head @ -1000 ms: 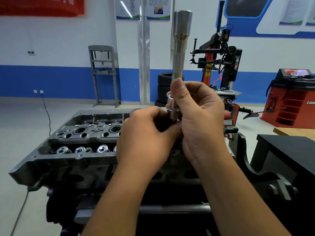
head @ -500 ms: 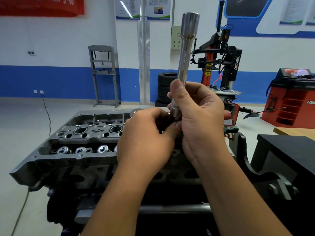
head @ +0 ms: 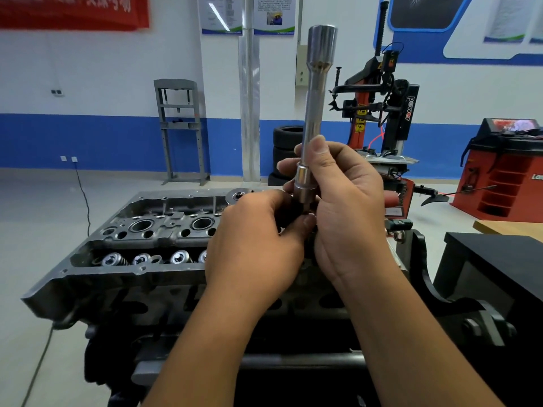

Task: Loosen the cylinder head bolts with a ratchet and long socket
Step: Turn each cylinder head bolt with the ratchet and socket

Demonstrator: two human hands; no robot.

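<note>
Cylinder head [head: 117, 254] waits below, bolts untouched. Right hand [head: 346, 207] grasps the long socket [head: 316, 113], straighter now than a second ago; left hand [head: 258, 245] pinches something beneath it (ratchet hidden), so coupling looks nearly seated.

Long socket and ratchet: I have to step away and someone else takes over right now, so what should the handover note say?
Right hand: grips the long socket, held upright above the cylinder head, wide end up.
Left hand: fingers curled round something dark at the socket's lower end; it is mostly hidden, so I cannot confirm it is the ratchet.
Done: socket picked up and brought to the hands; whether it is fully seated on the drive cannot be seen.
Left: finish joining the tools, lower the socket onto a head bolt, loosen each bolt. No bolt has been touched by the tool yet.
</note>
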